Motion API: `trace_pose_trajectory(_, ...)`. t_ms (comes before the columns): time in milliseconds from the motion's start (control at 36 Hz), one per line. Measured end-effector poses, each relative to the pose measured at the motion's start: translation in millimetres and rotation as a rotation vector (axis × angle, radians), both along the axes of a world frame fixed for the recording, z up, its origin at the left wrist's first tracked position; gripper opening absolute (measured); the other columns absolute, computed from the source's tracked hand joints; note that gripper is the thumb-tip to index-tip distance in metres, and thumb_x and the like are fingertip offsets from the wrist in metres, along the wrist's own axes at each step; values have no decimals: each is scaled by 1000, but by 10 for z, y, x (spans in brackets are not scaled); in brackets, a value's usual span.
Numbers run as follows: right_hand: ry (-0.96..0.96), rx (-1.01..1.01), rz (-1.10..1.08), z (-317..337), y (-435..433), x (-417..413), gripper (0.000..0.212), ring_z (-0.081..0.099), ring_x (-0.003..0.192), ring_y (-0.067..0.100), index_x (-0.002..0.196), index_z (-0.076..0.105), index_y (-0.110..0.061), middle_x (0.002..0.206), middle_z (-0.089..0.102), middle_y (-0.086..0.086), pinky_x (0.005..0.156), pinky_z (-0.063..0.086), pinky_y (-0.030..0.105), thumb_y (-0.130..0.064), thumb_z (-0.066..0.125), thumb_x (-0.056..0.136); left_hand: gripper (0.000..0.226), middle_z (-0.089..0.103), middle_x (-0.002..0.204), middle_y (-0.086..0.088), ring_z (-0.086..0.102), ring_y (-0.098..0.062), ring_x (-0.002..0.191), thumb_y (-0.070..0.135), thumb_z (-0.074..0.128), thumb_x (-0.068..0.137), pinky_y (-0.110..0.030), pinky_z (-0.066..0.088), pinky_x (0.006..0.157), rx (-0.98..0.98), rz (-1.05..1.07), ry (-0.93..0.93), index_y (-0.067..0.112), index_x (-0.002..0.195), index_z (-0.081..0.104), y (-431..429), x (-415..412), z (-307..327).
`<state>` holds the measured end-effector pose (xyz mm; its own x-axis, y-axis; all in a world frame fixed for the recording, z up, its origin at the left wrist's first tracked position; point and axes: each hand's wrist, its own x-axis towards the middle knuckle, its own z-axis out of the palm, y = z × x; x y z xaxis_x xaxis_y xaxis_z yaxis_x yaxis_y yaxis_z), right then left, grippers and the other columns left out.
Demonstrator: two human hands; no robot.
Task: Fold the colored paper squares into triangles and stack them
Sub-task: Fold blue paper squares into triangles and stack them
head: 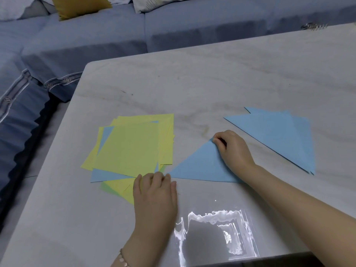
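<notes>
Head view. Light-blue folded paper triangle [200,166] lies flat at table centre. Right hand [233,149] pinches its 12 o'clock corner and its wrist covers the right edge. Left hand [156,191], fingers flat, presses the 9 o'clock tip and hides the near corner of a loose pile of yellow, blue and green paper squares [131,149]. Stack of blue folded triangles [279,135] at 2 o'clock, apart. Grey marbled table [192,83]; blue sofa [86,39] at 11 o'clock.

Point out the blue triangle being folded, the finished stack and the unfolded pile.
blue triangle [199,166]: head view, its middle.
finished stack [275,133]: head view, top triangle.
unfolded pile [131,147]: head view, top yellow sheet.
</notes>
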<state>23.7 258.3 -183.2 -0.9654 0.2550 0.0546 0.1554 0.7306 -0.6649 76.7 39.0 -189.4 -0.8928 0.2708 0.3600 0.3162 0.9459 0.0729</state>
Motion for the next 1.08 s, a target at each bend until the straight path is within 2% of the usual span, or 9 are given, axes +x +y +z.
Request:
trace_pose_trajectory(111,11,6,0,-6,-2,1,19,49,84,17,91,65,-9,90,59,6,72,35,27,-15,47,93,38,61,82,-6,36,-23,80,20,34,84,-35,27,72,135,-21,20,9,61,63,90,-46,156)
trace_pose_trajectory(278,18,-1,-1,4,-9,1,19,49,84,17,93,66,-9,90,58,6,70,33,25,-14,48,93,44,63,117,-16,62,-29,105,22,35,87,-35,41,94,156,-279,-76,-2,110,64,449,-154,149)
trace_pose_trajectory(333,29,-2,-1,4,-13,8,19,50,85,18,94,66,-8,90,58,7,70,32,24,-14,48,93,51,60,126,-11,59,-22,113,30,25,96,-35,51,89,58,-388,-212,4,115,64,592,-84,57)
trace_pose_trajectory(417,44,1,1,3,-13,12,20,49,83,16,93,66,-9,90,58,6,70,32,23,-15,47,94,68,55,133,-4,51,-18,123,39,1,99,-39,35,103,-50,-383,-361,11,124,59,659,31,-58)
trace_pose_trajectory(528,42,8,-2,-13,-7,8,20,45,80,12,92,66,-11,88,55,2,65,27,22,-16,46,94,61,44,142,-8,30,-21,134,46,6,98,-36,16,108,-40,-287,-316,8,136,36,412,119,-189)
trace_pose_trajectory(667,34,3,-3,-19,-2,9,21,46,81,12,91,65,-12,87,56,2,66,29,23,-16,45,94,71,48,137,-18,31,-24,130,54,9,97,-32,11,108,-37,-156,-341,1,132,41,141,113,-132)
trace_pose_trajectory(861,36,-8,-9,-16,-7,19,20,46,82,12,92,65,-12,88,56,2,69,31,24,-16,46,94,87,57,123,-26,58,-36,112,60,5,94,-39,11,107,-90,-12,-476,0,117,63,248,151,49)
trace_pose_trajectory(1028,23,19,2,28,-15,38,19,51,90,18,97,66,-10,95,58,5,72,33,23,-14,48,93,79,54,113,-42,57,-49,106,61,2,93,-49,25,94,-142,-19,-501,20,119,64,383,160,51)
trace_pose_trajectory(1083,93,170,17,51,-60,93,20,54,99,28,105,65,-3,103,60,12,82,40,31,-8,54,89,78,53,111,-44,57,-52,103,61,2,93,-50,26,93,-161,-30,-481,22,119,64,398,147,37)
